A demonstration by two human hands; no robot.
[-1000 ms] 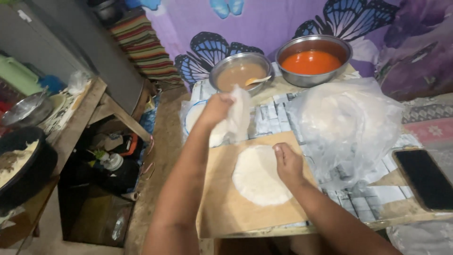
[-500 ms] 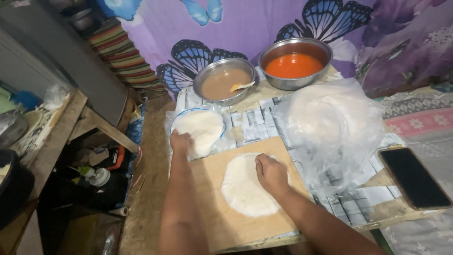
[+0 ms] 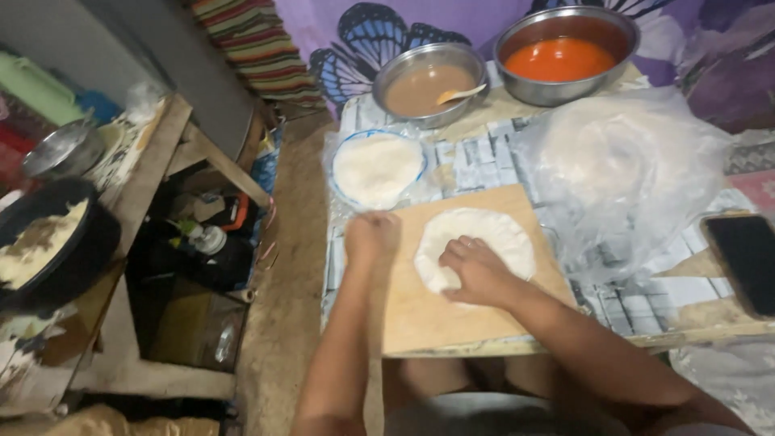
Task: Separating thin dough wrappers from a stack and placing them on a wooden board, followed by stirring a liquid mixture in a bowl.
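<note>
Wrapper (image 3: 484,238): round, white, flat on board (image 3: 420,307) on table (image 3: 710,331). Right hand (image 3: 476,270): fingers curled, pressing wrapper, gripping nothing. Left hand (image 3: 371,238): fisted, empty, on board's left edge, below flour bowl (image 3: 377,168).

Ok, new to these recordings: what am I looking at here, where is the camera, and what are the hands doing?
The camera sits on a person's head and looks down at their own bare hands; there is no machine. The right hand presses flat on a round white wrapper lying on a wooden board. The left hand rests as a fist on the board's left edge, holding nothing visible. Behind are a plate of white wrappers, a bowl of brown sauce, a bowl of orange sauce, a plastic bag and a phone.
</note>
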